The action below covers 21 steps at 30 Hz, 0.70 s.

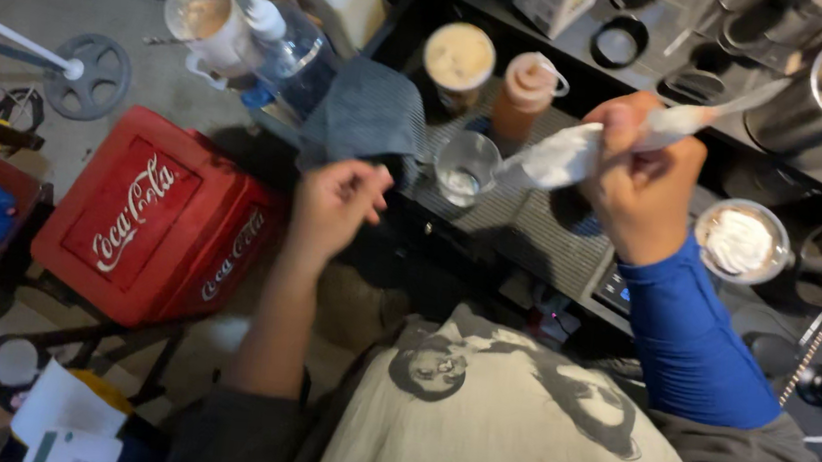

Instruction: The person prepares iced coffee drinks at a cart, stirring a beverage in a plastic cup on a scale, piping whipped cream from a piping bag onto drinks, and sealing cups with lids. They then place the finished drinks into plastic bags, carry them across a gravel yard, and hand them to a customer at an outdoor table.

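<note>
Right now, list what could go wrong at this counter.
The right hand holds a white piping bag tilted toward the clear glass; cream may miss it and land on the ribbed mat. The left hand hangs free, so nothing steadies the glass, which might tip if bumped.

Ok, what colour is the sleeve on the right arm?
Bright blue sleeve, clearest in the head view.
</note>
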{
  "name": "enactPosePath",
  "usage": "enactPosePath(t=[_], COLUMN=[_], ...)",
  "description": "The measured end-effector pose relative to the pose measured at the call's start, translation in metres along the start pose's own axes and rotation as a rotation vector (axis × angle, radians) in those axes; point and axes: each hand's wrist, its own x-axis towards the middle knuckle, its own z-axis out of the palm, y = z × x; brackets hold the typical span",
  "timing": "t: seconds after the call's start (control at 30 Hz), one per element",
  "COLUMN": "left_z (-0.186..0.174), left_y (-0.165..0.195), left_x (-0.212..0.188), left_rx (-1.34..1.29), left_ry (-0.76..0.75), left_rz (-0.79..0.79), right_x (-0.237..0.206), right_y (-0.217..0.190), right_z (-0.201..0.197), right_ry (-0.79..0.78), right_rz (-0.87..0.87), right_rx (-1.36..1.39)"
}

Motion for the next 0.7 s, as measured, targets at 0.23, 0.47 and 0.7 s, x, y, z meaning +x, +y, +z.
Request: enactPosePath(t=[0.23,0.47,0.7], left_z=[0.006,0.028,0.002], left_y=[-0.036,-0.052,-0.060], left_x=[0.004,0.034,0.038], left_rx=[0.235,0.253,0.215], left_ry=[-0.121,-0.180,-0.218], left_rz=[0.075,0.447,0.533], right_x=[0.012,-0.003,-0.015], right_y=[0.026,0.043,0.064], right_z=[0.065,0.111,0.142], right_ry=[-0.013,-0.020,-0.187], right_rz=[0.090,0.206,-0.055], right_rx=[-0.253,-0.441,-0.809])
